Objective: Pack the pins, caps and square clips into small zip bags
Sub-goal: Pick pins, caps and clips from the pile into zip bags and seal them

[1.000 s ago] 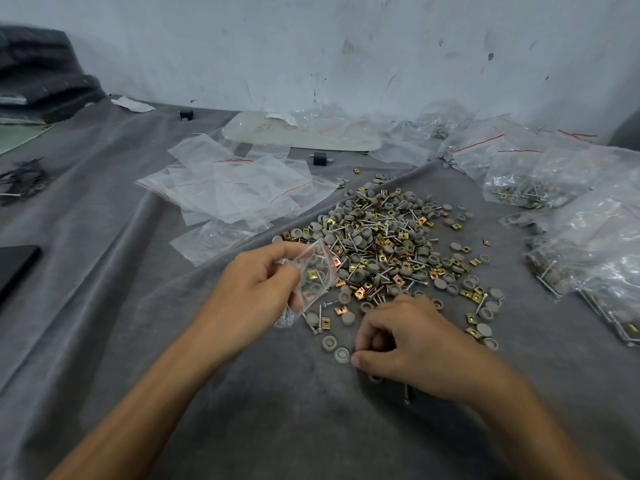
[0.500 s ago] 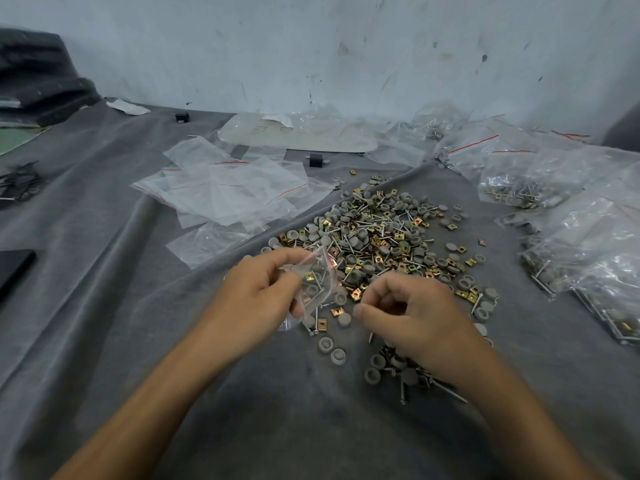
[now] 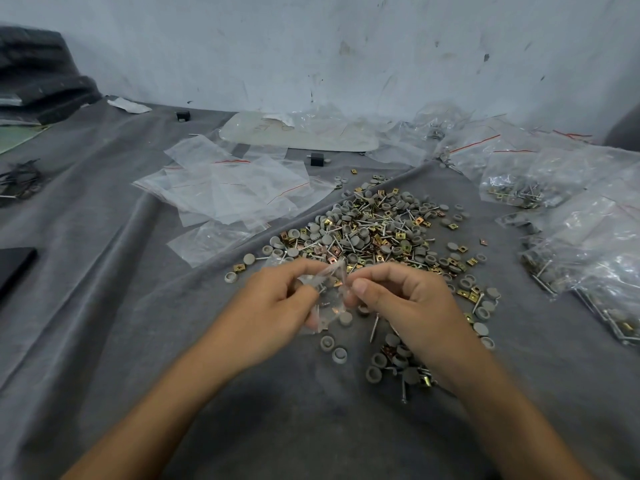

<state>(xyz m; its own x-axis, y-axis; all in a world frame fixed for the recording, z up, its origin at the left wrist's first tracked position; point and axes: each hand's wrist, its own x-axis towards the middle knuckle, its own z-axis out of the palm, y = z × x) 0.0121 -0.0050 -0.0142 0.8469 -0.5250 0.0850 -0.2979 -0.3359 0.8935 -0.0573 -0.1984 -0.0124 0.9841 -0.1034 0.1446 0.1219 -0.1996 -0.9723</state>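
Bag [image 3: 329,306], small, clear and crumpled, held between my two hands, with a few parts visible through its film. My left hand [image 3: 277,306] grips the bag's left side, thumb on top and fingers curled beneath it. My right hand [image 3: 408,306] has its fingers curled, with thumb and forefinger closed together against the bag's upper right edge; whether they nip the film itself or a small part there I cannot tell. Beyond my fingertips lies the pile [image 3: 374,230] of grey caps, pins and brass-coloured square clips, mixed and touching. Just below the bag, between my two wrists, lie two caps [image 3: 327,342] hollow side up, and a pin [image 3: 374,327] lies close under my right thumb. A smaller cluster [image 3: 398,362] of caps and pins sits beside and partly under my right wrist. One clip [image 3: 239,268] lies to the left of my left forefinger. Well beyond my left hand overlap empty bags [image 3: 235,192] with red zip lines; far to the right of my right hand are heaped filled bags [image 3: 588,237]. All lies on a grey cloth [image 3: 104,306].
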